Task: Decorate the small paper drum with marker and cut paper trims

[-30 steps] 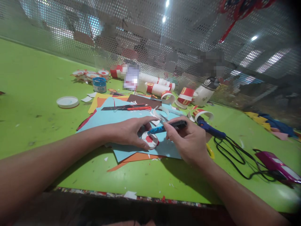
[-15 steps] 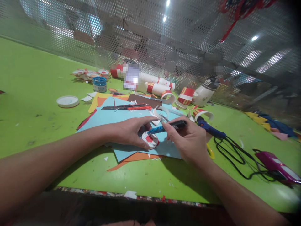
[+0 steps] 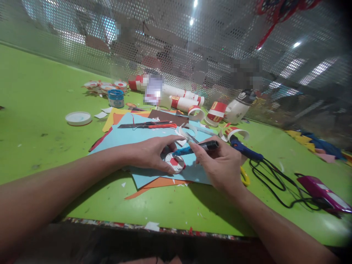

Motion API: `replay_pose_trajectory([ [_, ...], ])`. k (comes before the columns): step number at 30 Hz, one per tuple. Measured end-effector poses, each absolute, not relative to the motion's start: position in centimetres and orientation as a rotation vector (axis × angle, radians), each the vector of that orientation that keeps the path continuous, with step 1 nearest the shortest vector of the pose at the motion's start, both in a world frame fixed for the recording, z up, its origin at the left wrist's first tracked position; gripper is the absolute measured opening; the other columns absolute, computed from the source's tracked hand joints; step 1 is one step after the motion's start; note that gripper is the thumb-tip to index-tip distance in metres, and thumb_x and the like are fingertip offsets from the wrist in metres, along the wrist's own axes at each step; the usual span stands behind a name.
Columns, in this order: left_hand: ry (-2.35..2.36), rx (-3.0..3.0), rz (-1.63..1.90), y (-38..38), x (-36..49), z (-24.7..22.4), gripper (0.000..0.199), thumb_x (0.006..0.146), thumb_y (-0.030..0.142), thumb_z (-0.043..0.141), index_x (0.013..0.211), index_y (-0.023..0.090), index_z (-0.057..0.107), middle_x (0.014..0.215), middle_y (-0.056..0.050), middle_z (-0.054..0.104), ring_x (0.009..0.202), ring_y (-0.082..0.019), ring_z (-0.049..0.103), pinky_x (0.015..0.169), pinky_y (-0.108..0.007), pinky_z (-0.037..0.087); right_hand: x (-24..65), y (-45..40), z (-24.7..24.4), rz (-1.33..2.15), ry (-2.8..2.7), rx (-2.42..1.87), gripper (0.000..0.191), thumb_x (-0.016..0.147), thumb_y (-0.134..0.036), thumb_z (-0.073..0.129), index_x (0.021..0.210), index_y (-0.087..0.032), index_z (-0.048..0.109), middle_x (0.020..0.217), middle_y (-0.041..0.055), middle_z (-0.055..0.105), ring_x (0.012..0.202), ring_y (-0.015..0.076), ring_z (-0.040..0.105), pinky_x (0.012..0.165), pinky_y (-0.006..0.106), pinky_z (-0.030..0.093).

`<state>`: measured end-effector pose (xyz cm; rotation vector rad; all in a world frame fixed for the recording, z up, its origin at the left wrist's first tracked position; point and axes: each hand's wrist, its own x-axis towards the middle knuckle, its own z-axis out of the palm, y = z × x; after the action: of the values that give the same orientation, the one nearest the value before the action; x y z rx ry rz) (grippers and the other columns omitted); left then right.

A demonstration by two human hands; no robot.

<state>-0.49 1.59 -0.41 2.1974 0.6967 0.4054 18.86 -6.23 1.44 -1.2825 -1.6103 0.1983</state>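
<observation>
A small white disc (image 3: 178, 165) with a red centre and dark marks lies on light blue paper (image 3: 148, 178). My left hand (image 3: 154, 154) curves around its left side, thumb and fingers gripping its edge. In my right hand (image 3: 221, 161) is a black and blue marker (image 3: 203, 146), held like a pen, its blue end at the disc's upper edge. Behind my hands, a cutter and scissors with orange-red handles (image 3: 162, 126) rest on the paper. White curled paper strips are beside them.
A blue paint jar (image 3: 116, 98) and white lid (image 3: 78, 118) stand at the left back. Red and white paper cups (image 3: 216, 113) line the rear near a white bottle (image 3: 238, 108). A blue glue gun (image 3: 246, 149), black cable and magenta device (image 3: 324, 192) lie right.
Both hands keep almost the same pose around the disc and marker. The whole view has shifted very slightly.
</observation>
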Motion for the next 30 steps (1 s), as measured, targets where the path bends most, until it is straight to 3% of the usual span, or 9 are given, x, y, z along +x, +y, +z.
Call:
replay_pose_trajectory([
  [17,0.705,2.224,0.411,1.6,-0.6,-0.4,0.089,0.069,0.038,0.076,0.146,0.025,0.033,0.112,-0.007,0.060,0.092,-0.021,0.058,0.078,-0.030,0.044,19.1,-6.3,1.8,0.123,-1.621,-1.239,0.026,0.080,-0.030,0.072,0.063,-0.017,0.059,0.053,-0.0040,0.055,0.048,0.0093,0.046,0.049,0.024,0.038],
  [23,0.731,2.204,0.425,1.5,-0.5,-0.3,0.093,0.068,0.037,0.078,0.148,0.024,0.032,0.108,-0.005,0.061,0.090,-0.021,0.059,0.077,-0.030,0.045,19.3,-6.2,2.1,0.208,-1.578,-1.203,0.019,0.083,-0.028,0.070,0.070,-0.016,0.063,0.056,-0.0033,0.058,0.049,0.0098,0.051,0.050,0.024,0.043],
  [30,0.748,2.155,0.420,1.3,-0.5,-0.4,0.090,0.068,0.039,0.077,0.146,0.023,0.034,0.117,-0.007,0.061,0.099,-0.022,0.059,0.085,-0.033,0.047,20.2,-5.6,2.8,0.388,-1.386,-1.125,0.014,0.084,-0.028,0.069,0.076,-0.018,0.063,0.051,-0.0068,0.053,0.045,0.0103,0.053,0.046,0.024,0.043],
])
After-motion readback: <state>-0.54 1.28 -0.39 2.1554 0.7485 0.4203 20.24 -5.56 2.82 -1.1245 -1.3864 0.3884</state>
